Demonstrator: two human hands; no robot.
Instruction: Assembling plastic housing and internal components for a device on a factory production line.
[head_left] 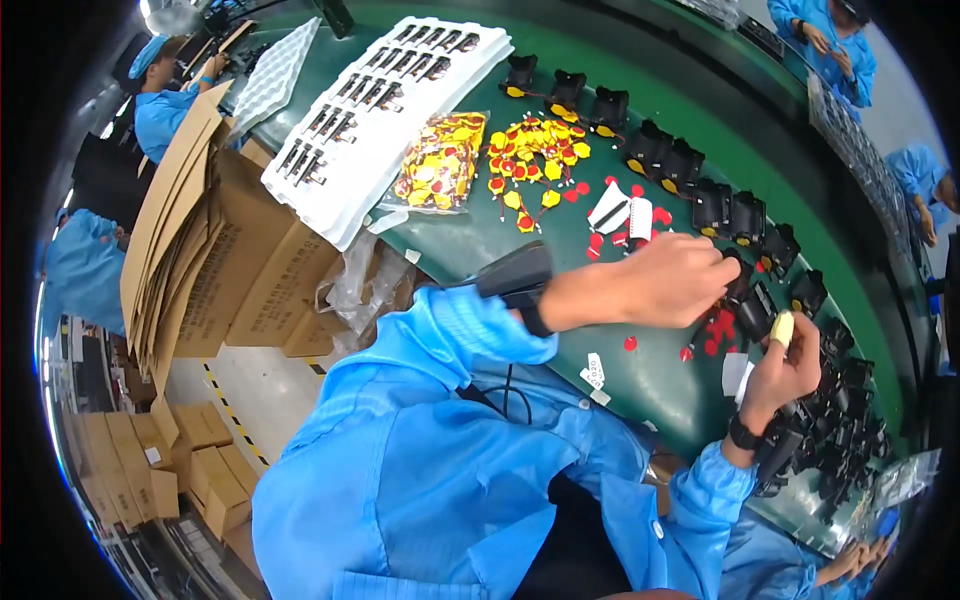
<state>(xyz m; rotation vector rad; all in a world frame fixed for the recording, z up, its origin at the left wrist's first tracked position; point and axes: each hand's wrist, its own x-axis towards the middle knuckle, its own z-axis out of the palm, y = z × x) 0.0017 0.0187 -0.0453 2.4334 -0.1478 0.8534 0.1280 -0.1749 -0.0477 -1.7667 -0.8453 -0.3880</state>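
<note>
My left hand reaches across the green bench with its fingers curled together in a pinch. What lies between its fingertips is hidden. My right hand, with a pale yellow finger cot on one finger, is closed at the edge of a black plastic housing, just beyond the left fingertips. Red round stickers lie scattered beneath the hands. A row of black housings, several with yellow-tabbed discs, curves along the bench's far side. Farther left sit a pile of yellow-and-red discs with wires and a plastic bag of them.
A white foam tray holds rows of small dark parts at the far left. Many black parts are heaped to my right. Folded cardboard stands at the bench's left edge. Co-workers in blue work around the bench.
</note>
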